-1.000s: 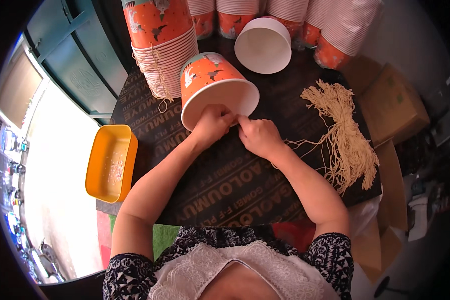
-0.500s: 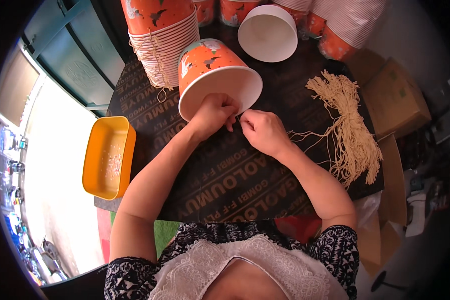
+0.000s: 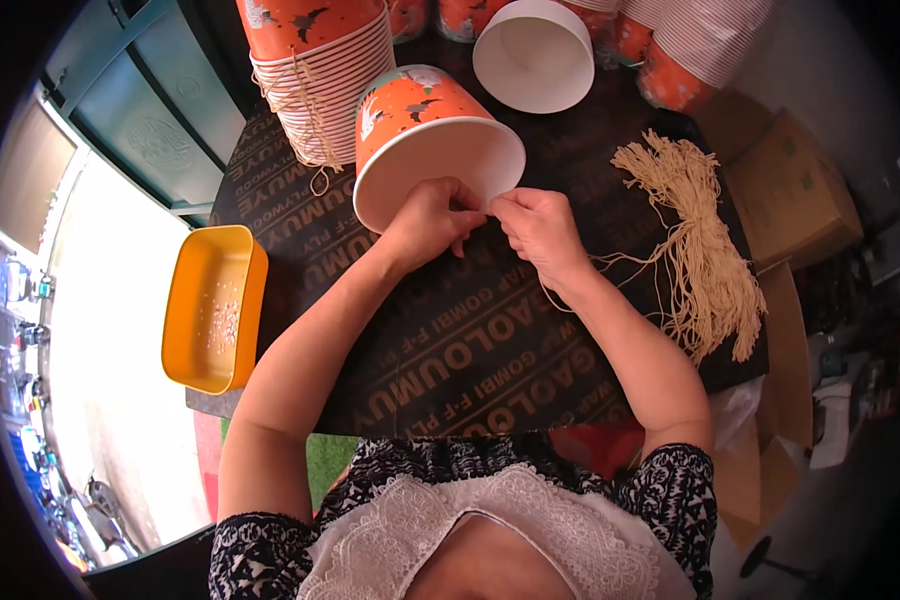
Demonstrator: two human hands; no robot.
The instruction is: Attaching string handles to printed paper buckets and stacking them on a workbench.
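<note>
Head view: the orange paper bucket's (image 3: 420, 140) rim is pinched by the left hand (image 3: 432, 215) and right hand (image 3: 538, 225); the cord bundle (image 3: 695, 250) lies at three o'clock.

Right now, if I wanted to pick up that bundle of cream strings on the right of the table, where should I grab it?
Probably grip the string bundle at its narrow waist, where the strands bunch tightest, coming from above. Both ends fan out loose, so a pinch there would likely catch only a few. One strand trails toward the right hand, so lift gently.

Matt paper bucket (image 3: 420, 130), rough fibrous strings (image 3: 695, 250), glossy yellow plastic tray (image 3: 215, 310).
</note>
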